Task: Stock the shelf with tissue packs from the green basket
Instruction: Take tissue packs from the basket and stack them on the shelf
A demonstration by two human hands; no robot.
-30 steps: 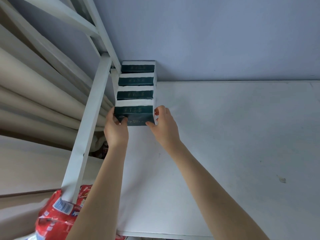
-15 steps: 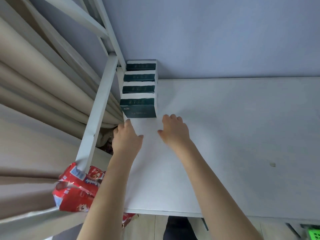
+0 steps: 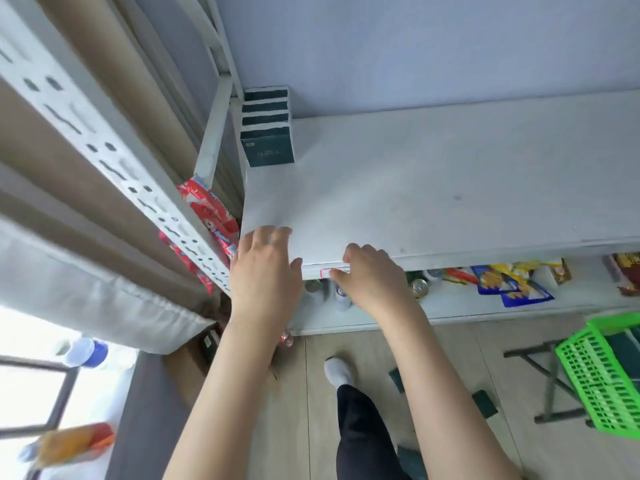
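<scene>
My foot (image 3: 337, 370) in a white sock stands on the floor below my forearms, with small dark green blocks (image 3: 485, 403) lying to its right. Low and well off to the right of my right hand (image 3: 372, 278), the green basket (image 3: 602, 375) sits tilted on a folding stand (image 3: 530, 349).

Both hands are empty. The right has its fingers loosely bent at the front lip of the top shelf (image 3: 433, 188), over a red price label (image 3: 329, 273). My left hand (image 3: 265, 271) lies flat-fingered over that same edge.

Under my right hand, on a lower shelf, stand cans (image 3: 419, 287), and snack bags (image 3: 512, 282) lie further right. Just left of my left hand a perforated upright (image 3: 104, 133) crosses in front of red packets (image 3: 207, 216).

Far beyond my left fingers, a row of tissue packs (image 3: 266, 128) stands in the shelf's back left corner against the wall.
</scene>
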